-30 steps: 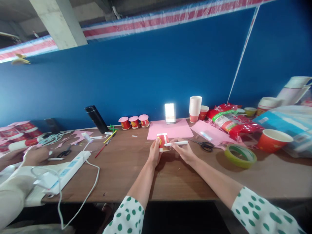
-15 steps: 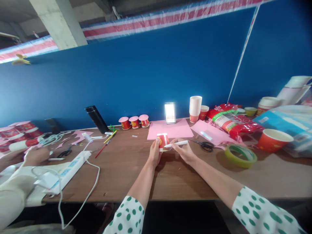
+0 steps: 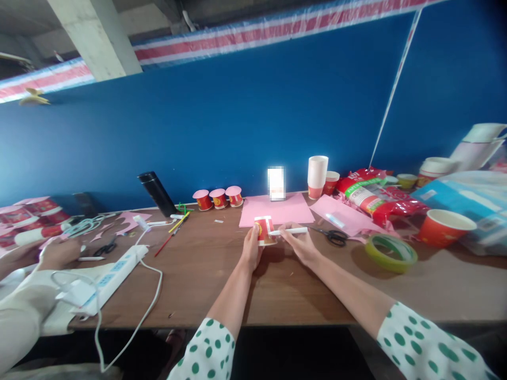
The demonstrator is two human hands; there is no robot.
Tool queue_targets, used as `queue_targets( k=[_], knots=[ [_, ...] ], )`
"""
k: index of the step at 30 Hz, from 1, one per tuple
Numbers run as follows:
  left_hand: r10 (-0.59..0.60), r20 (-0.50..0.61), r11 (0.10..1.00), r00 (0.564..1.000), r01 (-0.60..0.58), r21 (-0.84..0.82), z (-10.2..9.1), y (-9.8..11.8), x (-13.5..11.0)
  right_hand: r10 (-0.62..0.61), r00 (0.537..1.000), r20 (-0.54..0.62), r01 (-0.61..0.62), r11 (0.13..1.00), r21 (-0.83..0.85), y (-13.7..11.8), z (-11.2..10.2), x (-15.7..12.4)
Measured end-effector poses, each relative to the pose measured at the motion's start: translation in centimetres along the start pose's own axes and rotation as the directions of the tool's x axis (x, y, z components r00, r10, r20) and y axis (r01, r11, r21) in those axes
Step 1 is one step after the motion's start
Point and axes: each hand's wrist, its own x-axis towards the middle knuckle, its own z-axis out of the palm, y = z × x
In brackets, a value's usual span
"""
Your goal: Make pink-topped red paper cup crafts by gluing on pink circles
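My left hand [image 3: 251, 249] grips a red paper cup [image 3: 265, 230] with white markings from its left side, just above the brown table. In my right hand [image 3: 300, 244] is a white pen [image 3: 291, 231], pinched between the fingers and lying nearly level. Its left tip is at the cup's red side; whether it touches I cannot tell. A pink paper sheet [image 3: 253, 209] lies behind the cup. Part of the cup is hidden by my left fingers.
Scissors [image 3: 336, 237], a roll of yellow-green tape [image 3: 391, 253] and a red cup [image 3: 447, 228] are to the right. Small pink-topped cups [image 3: 219, 199] line the blue wall. Left are a black bottle [image 3: 157, 194], a white power strip [image 3: 114, 275] and a co-worker's hands [image 3: 59, 253].
The pen has shifted slightly and become more level, its tip now a little higher against the cup. My left hand and the cup stay nearly in place.
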Motion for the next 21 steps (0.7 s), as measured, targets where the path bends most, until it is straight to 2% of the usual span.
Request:
queue_targets(
  k=[8,21],
  knots=[
    [-0.011,-0.014,1.000,1.000,0.011,0.011,0.02,0.07,0.02,-0.001,1.000,0.009,0.001,0.999,-0.044,-0.26,0.08,-0.05],
    [-0.024,-0.004,1.000,1.000,0.024,-0.006,0.19,0.17,-0.07,0.032,0.999,0.004,-0.032,0.999,-0.019,0.01,0.04,-0.04]
  ],
)
